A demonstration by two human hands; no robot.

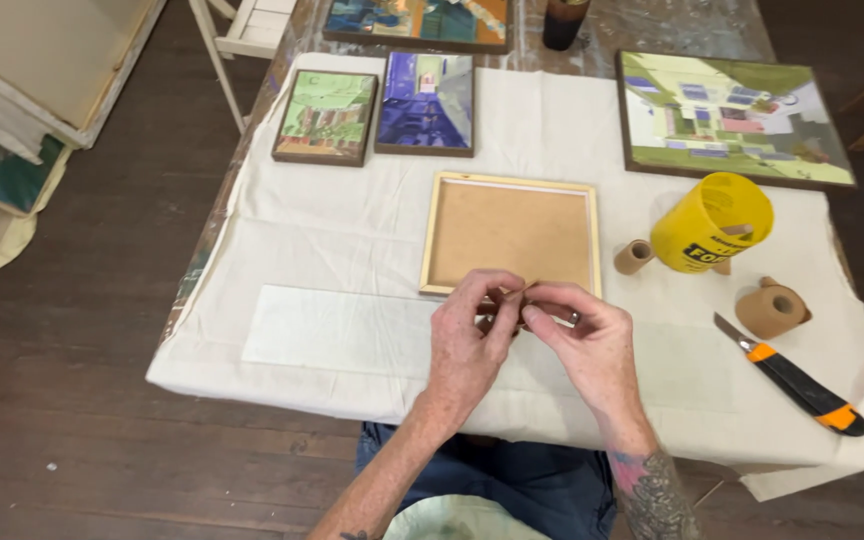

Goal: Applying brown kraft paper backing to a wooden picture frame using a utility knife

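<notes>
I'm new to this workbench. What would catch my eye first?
Both hands, left hand and right hand, pinch something small and brown at the table's near edge. Just beyond them lies a face-down wooden frame. To the right stand a bright yellow tub and an orange-and-black utility knife.

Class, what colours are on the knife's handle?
Black with orange ends on the knife, seen in the head view.

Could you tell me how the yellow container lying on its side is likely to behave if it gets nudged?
The yellow container lies on its round wall, so it would probably roll. The small brown tape roll touching it might check that. It looks like thin plastic, likely light.
</notes>
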